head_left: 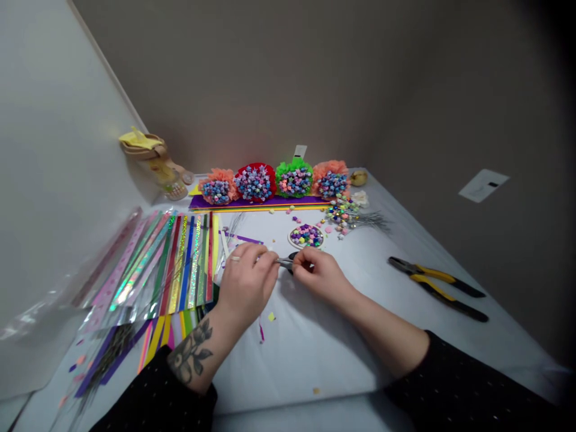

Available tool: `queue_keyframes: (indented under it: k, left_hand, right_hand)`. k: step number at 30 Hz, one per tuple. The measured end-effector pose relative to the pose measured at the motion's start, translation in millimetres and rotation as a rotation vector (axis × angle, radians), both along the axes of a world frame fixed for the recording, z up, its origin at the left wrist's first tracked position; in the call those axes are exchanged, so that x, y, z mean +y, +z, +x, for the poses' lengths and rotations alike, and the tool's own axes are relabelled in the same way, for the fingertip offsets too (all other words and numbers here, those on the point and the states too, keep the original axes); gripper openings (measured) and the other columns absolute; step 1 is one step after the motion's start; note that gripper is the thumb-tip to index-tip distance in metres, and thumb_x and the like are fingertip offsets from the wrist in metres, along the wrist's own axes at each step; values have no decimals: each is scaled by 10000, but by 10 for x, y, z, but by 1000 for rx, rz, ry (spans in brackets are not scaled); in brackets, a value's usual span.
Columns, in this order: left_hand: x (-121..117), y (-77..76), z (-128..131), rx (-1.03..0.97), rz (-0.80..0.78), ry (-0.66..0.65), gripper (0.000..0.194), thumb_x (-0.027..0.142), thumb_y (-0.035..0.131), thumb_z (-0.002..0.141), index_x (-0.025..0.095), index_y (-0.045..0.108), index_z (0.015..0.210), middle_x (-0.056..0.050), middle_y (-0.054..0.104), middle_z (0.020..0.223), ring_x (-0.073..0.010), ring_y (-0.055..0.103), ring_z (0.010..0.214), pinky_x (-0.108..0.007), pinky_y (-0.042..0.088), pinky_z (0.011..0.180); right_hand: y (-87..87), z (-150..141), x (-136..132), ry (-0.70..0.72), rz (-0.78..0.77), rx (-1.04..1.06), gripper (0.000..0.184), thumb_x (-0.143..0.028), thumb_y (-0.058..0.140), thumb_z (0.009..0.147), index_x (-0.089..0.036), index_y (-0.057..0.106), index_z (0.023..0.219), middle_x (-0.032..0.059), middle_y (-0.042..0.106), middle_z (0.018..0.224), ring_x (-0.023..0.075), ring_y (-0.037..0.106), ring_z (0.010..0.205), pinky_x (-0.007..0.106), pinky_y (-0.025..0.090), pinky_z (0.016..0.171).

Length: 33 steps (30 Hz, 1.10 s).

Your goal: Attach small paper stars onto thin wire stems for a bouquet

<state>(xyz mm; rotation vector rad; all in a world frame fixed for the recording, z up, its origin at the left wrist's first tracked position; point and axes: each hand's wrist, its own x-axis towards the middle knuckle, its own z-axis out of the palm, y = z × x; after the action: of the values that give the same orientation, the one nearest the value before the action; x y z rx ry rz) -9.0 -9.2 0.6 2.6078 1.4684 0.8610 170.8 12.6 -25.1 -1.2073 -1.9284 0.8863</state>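
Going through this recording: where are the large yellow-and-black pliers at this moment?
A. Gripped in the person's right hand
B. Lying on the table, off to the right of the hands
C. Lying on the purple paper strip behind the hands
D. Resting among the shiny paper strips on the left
B. The yellow-and-black pliers lie on the white-covered table, apart from the right hand, which holds a small black-handled tool.

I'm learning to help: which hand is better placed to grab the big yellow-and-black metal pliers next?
Probably the right hand: the yellow-and-black pliers lie on its side, farther from the left hand.
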Motion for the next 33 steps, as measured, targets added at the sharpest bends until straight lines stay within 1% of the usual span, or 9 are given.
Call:
queue_keyframes:
  k: [2, 4, 7, 12, 16, 20, 27, 31, 33]
  left_hand:
    - [-22, 5, 1, -71, 89, 77, 108, 185, 526, 841, 171, 623, 885, -76, 643, 854, -223, 563, 857, -384, 436, 809]
    - [-45, 2, 14, -127, 41, 80, 90, 198, 530, 843, 177, 615, 818, -52, 633, 790, -203, 569, 808, -349, 450, 766]
    - [-73, -20, 47, -183, -37, 47, 96, 198, 522, 850, 178, 613, 828, -42, 643, 802, -181, 589, 794, -308, 465, 727]
    - [-86, -53, 73, -236, -5, 16, 89, 199, 544, 841, 174, 628, 860, -41, 668, 815, -173, 612, 795, -311, 479, 743]
    - [-83, -43, 62, -277, -24, 11, 84, 189, 554, 833, 179, 637, 841, -36, 678, 803, -165, 622, 783, -309, 486, 743]
    - [-87, -10, 62, -337, -110, -5, 71, 180, 573, 814, 179, 644, 812, -36, 677, 791, -158, 619, 757, -293, 486, 712]
    - [-71, 35, 86, -435, -322, -2, 81, 146, 580, 775, 185, 648, 754, -11, 669, 750, -138, 597, 710, -260, 468, 667]
    - [-55, 60, 93, -581, -476, 56, 91, 199, 574, 782, 180, 656, 750, -10, 671, 755, -131, 598, 681, -228, 457, 590]
    - [-49, 65, 91, -634, -534, 61, 104, 223, 573, 783, 176, 659, 750, -13, 671, 750, -133, 597, 676, -231, 463, 592]
  right_hand:
    - [-18, -17, 3, -118, -55, 46, 84, -145, 513, 698, -180, 522, 623, -22, 516, 605, 117, 477, 580, 222, 369, 546]
    - [-15, -27, -4, -151, -92, 107, 78, -167, 517, 706, -180, 526, 629, -22, 520, 608, 117, 478, 577, 224, 374, 542]
    - [23, -35, -37, -136, -51, 158, 87, -167, 522, 716, -180, 522, 630, -20, 511, 620, 115, 471, 583, 222, 372, 534]
    - [74, -46, -104, -97, 97, 136, 107, -127, 539, 721, -183, 517, 632, -13, 500, 635, 111, 462, 588, 219, 361, 529]
    - [82, -45, -130, -54, 198, 129, 122, -112, 545, 730, -185, 511, 637, -14, 496, 635, 104, 440, 564, 222, 353, 524]
    - [88, -28, -134, -9, 219, 147, 117, -109, 541, 751, -183, 519, 662, -3, 521, 664, 106, 454, 580, 220, 358, 525]
    - [107, 3, -123, 15, 149, 150, 106, -180, 564, 791, -179, 568, 685, 7, 553, 664, 121, 492, 611, 238, 385, 565]
    - [125, -11, -117, -10, -48, 285, 125, -262, 583, 793, -170, 595, 709, 9, 561, 676, 124, 514, 617, 244, 410, 573]
    - [130, -20, -114, -2, -126, 360, 125, -279, 596, 776, -166, 596, 721, 9, 563, 692, 124, 522, 621, 241, 418, 570]
